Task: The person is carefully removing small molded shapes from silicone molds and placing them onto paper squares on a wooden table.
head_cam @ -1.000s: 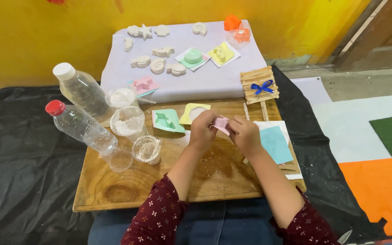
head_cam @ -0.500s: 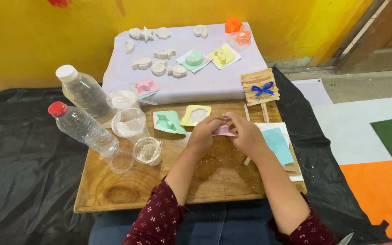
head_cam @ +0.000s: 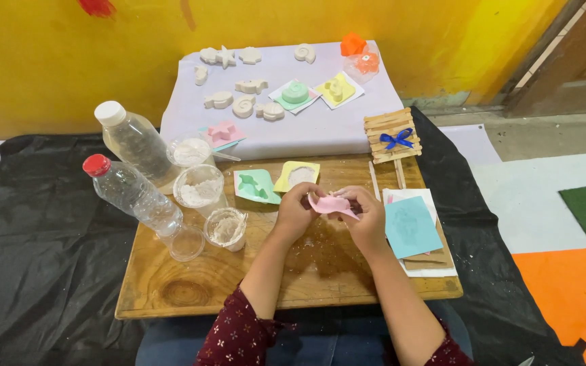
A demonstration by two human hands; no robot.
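Observation:
Both my hands hold a small pink flexible mould just above the wooden board. My left hand pinches its left edge. My right hand grips its right side, fingers curled under it. The mould is bent between them. Just beyond my hands lie a green mould and a yellow mould with white plaster in it. A light blue sheet lies right of my right hand.
Two plastic bottles and clear cups of white powder stand at the board's left. White plaster casts and coloured moulds lie on a white cloth behind. A stick panel with a blue bow sits back right.
My hands have drawn slightly nearer to me with the pink mould, which is now flexed and more opened out between them.

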